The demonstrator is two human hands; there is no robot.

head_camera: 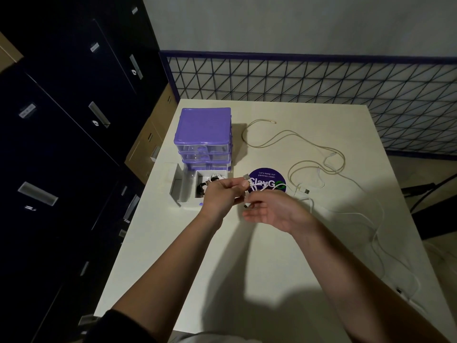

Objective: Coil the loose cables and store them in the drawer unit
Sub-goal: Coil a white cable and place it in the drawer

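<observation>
My left hand [223, 194] pinches a white cable [262, 188] near its USB plug, above the table in front of the drawer unit. My right hand [274, 210] is just right of it, fingers around the same cable's loops. The white cable trails off to the right across the table [272, 256] toward its edge. A purple drawer unit [204, 137] with clear drawers stands at the back left. Its bottom drawer [190, 191] is pulled out and holds coiled cables. A beige cable [296, 142] lies loose on the table behind my hands.
A round purple sticker [268, 177] is on the table beyond my hands. Dark filing cabinets [61, 120] stand at the left. A wire mesh panel [321, 95] runs behind the table. A dark chair frame [430, 194] stands at the right.
</observation>
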